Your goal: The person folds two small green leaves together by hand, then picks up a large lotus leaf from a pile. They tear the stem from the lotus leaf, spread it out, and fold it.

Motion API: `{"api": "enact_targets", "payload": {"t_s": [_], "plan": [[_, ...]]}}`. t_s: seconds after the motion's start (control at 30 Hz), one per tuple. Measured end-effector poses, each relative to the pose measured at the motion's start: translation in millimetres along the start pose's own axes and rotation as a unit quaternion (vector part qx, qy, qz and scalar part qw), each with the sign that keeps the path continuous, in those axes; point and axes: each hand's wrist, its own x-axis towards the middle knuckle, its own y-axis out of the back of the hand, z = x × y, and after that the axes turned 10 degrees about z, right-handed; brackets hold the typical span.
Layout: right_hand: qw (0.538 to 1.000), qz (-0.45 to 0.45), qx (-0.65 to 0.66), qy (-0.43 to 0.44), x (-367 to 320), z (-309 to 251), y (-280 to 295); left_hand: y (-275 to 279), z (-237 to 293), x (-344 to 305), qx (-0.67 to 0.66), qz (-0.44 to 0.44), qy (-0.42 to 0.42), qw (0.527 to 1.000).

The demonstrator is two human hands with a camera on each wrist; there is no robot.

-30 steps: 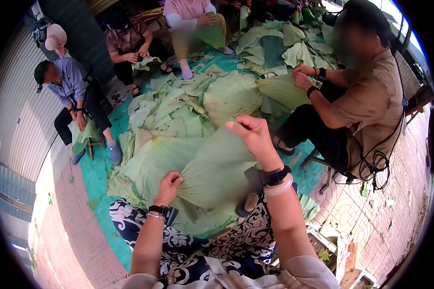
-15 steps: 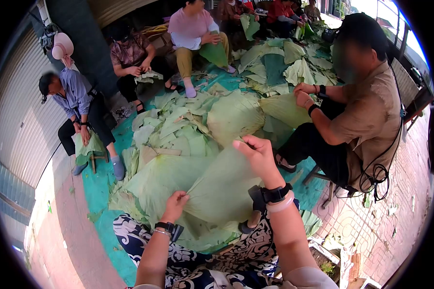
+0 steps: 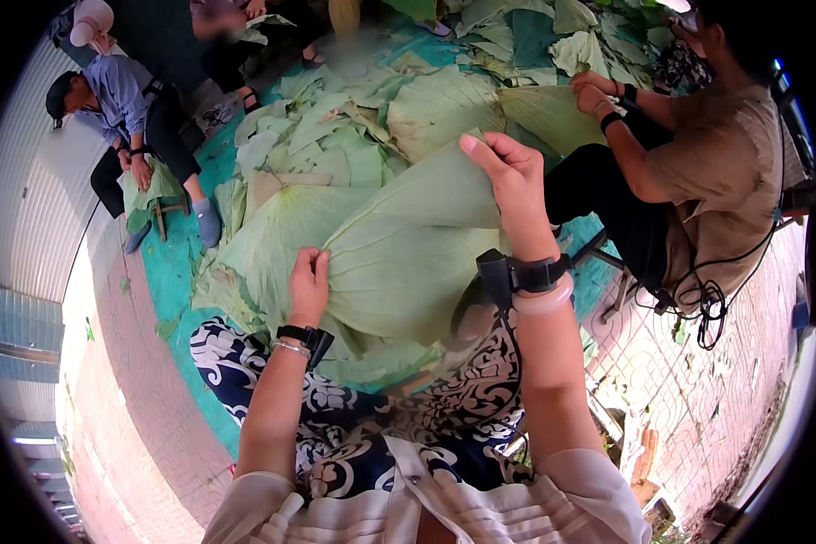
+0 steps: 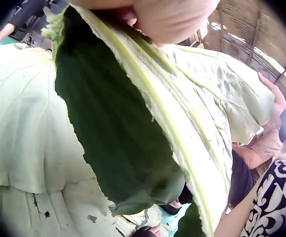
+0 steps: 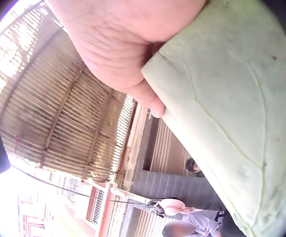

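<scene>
We hold a big folded lotus leaf [image 3: 408,263] over our lap [image 3: 245,381]. Our left hand [image 3: 309,288] pinches its bunched corner. Our right hand [image 3: 515,177] pinches the top edge. The leaf looks light, soft and easy to rip, so the thick veins seem safest to hold.
</scene>
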Motion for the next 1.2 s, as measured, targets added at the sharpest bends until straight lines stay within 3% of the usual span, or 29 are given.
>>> {"api": "enact_targets", "payload": {"t_s": [0.17,0.37,0.53,0.67,1.0,1.1,1.2], "plan": [[1.0,0.015,0.02,-0.014,-2,0,-4,3,7,2,0.064,0.001,-0.017,0.998],[1.0,0.015,-0.009,0.0,2,9,-1,3,-8,7,0.039,0.009,-0.057,0.998],[0.999,-0.006,0.039,-0.025,-2,4,-6,14,-9,9,0.033,-0.017,-0.032,0.999],[1.0,0.007,0.003,0.008,1,5,-4,24,7,16,0.114,-0.014,-0.068,0.991],[0.999,0.023,-0.003,-0.025,2,1,-10,28,8,33,0.167,0.044,-0.102,0.98],[0.998,0.028,0.047,-0.039,-3,-12,-18,32,11,40,0.171,0.056,-0.113,0.977],[0.997,0.033,0.069,-0.02,9,9,-17,39,12,43,0.182,0.067,-0.135,0.972]]}}
